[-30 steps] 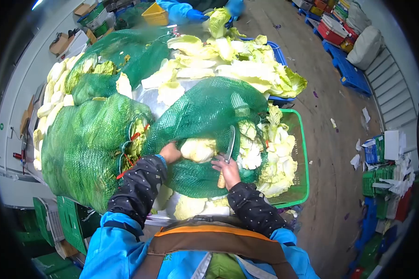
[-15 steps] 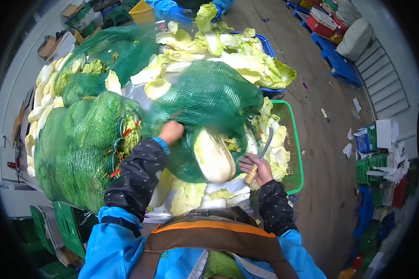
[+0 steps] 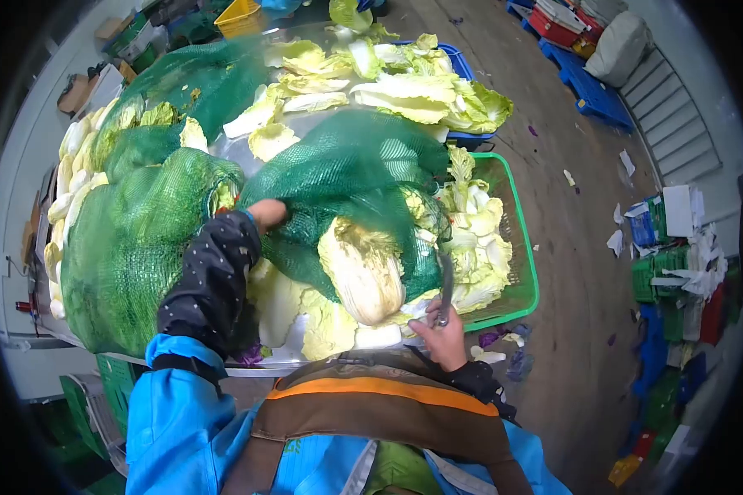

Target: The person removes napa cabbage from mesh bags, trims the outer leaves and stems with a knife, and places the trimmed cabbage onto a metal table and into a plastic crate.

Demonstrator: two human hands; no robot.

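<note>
My left hand is closed on a green mesh bag that lies in folds over the table's middle. A napa cabbage with pale, browned outer leaves rests at the bag's near side, its base toward me. My right hand is wrapped round a knife with a curved blade, the blade pointing up and away from me. The knife's handle is mostly hidden by my fingers. The right hand is just right of the cabbage, apart from it. Loose cabbage leaves lie on the table before me.
A full mesh sack of cabbages stands at left, with stacked cabbages beyond it. A green crate of leaves sits at right. More leaves overhang a blue crate, near another person's blue sleeve.
My left hand has moved left and slightly up with the mesh. The cabbage shows more of its leafy end. My right hand has come down toward me, and the knife blade has turned more upright.
</note>
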